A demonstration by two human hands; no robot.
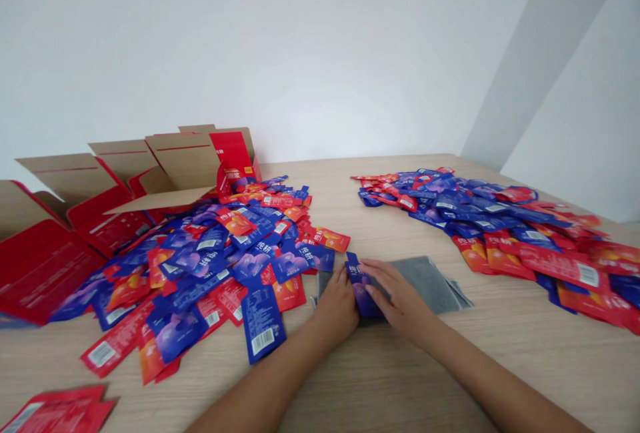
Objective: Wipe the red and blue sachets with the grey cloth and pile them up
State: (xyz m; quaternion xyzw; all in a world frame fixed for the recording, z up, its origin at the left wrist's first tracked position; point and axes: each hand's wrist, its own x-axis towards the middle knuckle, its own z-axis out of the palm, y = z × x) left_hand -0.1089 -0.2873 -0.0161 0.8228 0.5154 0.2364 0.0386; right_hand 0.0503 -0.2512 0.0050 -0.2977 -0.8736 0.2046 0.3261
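Observation:
My left hand [337,306] and my right hand [397,296] meet at the middle of the wooden table [450,366]. Between them lies a blue and purple sachet [361,286], and both hands grip it with curled fingers. The sachet rests on a small stack of flat grey pads [425,279], which my right hand partly covers. A big heap of red and blue sachets [215,266] lies just left of my left hand.
A second heap of red and blue sachets [510,226] spreads along the right side. Open red cardboard boxes [125,186] stand at the back left against the white wall. A few red packets [60,409] lie at the near left corner.

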